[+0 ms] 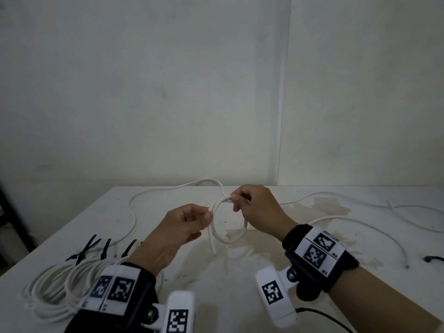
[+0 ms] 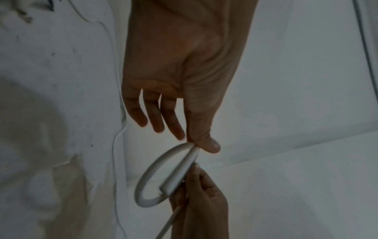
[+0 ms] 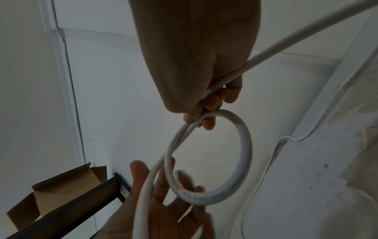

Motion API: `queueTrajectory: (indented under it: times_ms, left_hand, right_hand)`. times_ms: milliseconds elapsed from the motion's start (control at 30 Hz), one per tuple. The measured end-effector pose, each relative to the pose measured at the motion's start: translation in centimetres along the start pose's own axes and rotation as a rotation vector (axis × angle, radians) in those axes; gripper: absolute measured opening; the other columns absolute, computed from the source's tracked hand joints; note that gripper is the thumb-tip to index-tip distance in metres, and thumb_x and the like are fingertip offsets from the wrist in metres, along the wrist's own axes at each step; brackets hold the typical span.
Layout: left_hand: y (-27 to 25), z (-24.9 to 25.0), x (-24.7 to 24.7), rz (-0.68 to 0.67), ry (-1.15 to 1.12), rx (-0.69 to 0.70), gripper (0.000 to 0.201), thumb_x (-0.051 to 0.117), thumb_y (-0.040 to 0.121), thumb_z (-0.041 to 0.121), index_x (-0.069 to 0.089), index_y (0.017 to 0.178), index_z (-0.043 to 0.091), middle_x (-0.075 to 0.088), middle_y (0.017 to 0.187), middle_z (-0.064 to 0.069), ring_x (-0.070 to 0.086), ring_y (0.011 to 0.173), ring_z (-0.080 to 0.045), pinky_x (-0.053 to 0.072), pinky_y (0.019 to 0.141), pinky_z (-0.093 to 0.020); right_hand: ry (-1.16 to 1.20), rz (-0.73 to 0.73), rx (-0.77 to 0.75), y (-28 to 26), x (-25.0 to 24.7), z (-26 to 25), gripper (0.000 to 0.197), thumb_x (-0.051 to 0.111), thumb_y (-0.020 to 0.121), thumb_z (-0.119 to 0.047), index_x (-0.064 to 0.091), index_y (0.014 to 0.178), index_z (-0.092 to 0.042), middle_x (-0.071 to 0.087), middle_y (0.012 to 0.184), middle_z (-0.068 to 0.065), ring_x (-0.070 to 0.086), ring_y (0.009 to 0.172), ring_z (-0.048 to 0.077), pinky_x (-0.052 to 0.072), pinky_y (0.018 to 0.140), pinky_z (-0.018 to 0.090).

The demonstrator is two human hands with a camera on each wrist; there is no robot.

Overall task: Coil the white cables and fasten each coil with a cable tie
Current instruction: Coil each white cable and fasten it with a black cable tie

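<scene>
At frame centre the white cable loop is pinched by the left hand and gripped by the right hand; even turns should be stacked.

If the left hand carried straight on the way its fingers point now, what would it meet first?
Most likely the right hand. The left hand pinches the near side of the white cable loop; its fingers point across that loop at the right hand gripping the far side. Depth is uncertain.
</scene>
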State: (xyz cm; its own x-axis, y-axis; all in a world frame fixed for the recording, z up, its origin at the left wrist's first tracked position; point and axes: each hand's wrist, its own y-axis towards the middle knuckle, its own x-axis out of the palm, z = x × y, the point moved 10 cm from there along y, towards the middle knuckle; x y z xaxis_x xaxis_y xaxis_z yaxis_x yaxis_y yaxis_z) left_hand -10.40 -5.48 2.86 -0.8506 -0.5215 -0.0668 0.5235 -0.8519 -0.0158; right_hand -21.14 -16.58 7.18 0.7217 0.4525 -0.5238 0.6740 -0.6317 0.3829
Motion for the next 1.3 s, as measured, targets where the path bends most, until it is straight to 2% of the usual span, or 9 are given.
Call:
queueTrajectory:
  times_ms: [67,167,500,667,800,1000,1100,1200,1300]
  left_hand:
    - [-0.2,-0.5,0.9,-0.019,-0.065,-0.015,0.006,0.062,0.083,0.011,0.058,0.079,0.011,0.065,0.083,-0.004,0.06,0.079,-0.014,0.052,0.078,-0.031]
    - [-0.6,-0.2,2.5,-0.069,-0.144,0.006,0.006,0.061,0.08,0.008,0.056,0.08,0.006,0.063,0.071,-0.008,0.064,0.06,-0.011,0.056,0.059,-0.026]
    - [0.0,1.8,0.3,0.214,0.327,0.271,0.022,0.079,0.069,0.013,0.065,0.077,-0.002,0.041,0.052,-0.003,0.049,0.038,-0.006,0.043,0.045,-0.016]
    - [-0.2,2.8,0.0,0.317,0.56,0.365,0.022,0.077,0.072,0.021,0.057,0.064,0.022,0.051,0.053,-0.001,0.054,0.045,-0.011,0.042,0.05,-0.016]
    - [-0.2,3.8,0.3,0.37,0.703,0.476,0.015,0.072,0.078,0.02,0.06,0.072,0.014,0.05,0.058,0.005,0.054,0.059,-0.022,0.046,0.059,-0.036]
    - [-0.7,4.7,1.1,0.401,0.981,0.624,0.013,0.062,0.087,0.018,0.058,0.079,0.008,0.051,0.075,0.0,0.048,0.067,-0.021,0.036,0.057,-0.029]
    - [-0.1,4.3,0.8,0.281,0.713,0.578,0.009,0.064,0.085,0.017,0.058,0.086,0.011,0.056,0.099,0.002,0.052,0.085,-0.01,0.04,0.068,-0.021]
    - [0.5,2.7,1.8,0.085,0.315,0.351,0.012,0.055,0.091,0.017,0.052,0.085,0.007,0.061,0.079,0.0,0.055,0.059,0.0,0.038,0.053,-0.009]
    - [0.0,2.8,2.4,0.071,0.464,0.375,0.02,0.042,0.096,0.024,0.047,0.079,0.015,0.053,0.069,0.005,0.048,0.06,-0.006,0.036,0.057,-0.015]
  right_hand:
    - [0.017,0.007,0.007,-0.1,-0.1,0.1,0.025,0.051,0.093,-0.014,0.059,0.07,-0.016,0.058,0.061,-0.009,0.047,0.044,-0.006,0.036,0.047,0.007]
    - [0.031,-0.004,0.012,-0.6,0.2,0.3,0.02,0.05,0.094,-0.013,0.062,0.078,-0.012,0.058,0.061,-0.009,0.047,0.042,-0.005,0.037,0.045,0.006]
    - [0.135,-0.1,0.052,-1.2,0.5,0.2,0.018,0.052,0.092,-0.015,0.058,0.075,-0.016,0.063,0.063,-0.004,0.052,0.045,-0.005,0.038,0.048,0.007]
    - [0.138,-0.191,0.104,-1.3,0.7,0.3,0.021,0.051,0.094,-0.018,0.056,0.073,-0.017,0.066,0.066,-0.003,0.046,0.037,0.001,0.038,0.045,0.012]
    - [0.117,-0.185,0.11,-1.2,0.4,0.3,0.022,0.051,0.094,-0.02,0.055,0.073,-0.016,0.066,0.064,-0.002,0.043,0.035,0.0,0.036,0.042,0.012]
    - [0.078,-0.16,0.065,-1.1,0.2,-0.2,0.023,0.049,0.095,-0.018,0.052,0.072,-0.017,0.062,0.063,-0.003,0.047,0.037,-0.005,0.031,0.043,0.004]
    - [0.103,-0.15,0.069,-1.1,0.0,0.2,0.022,0.049,0.095,-0.018,0.052,0.073,-0.016,0.063,0.065,-0.002,0.046,0.036,-0.005,0.032,0.041,0.006]
    - [0.113,-0.132,0.055,-0.9,0.0,0.3,0.022,0.051,0.094,-0.018,0.053,0.072,-0.017,0.063,0.064,-0.003,0.047,0.038,-0.005,0.032,0.044,0.006]
    - [0.091,-0.117,0.038,-0.5,-0.1,0.6,0.022,0.053,0.093,-0.02,0.055,0.07,-0.021,0.063,0.061,-0.008,0.049,0.045,-0.003,0.035,0.048,0.009]
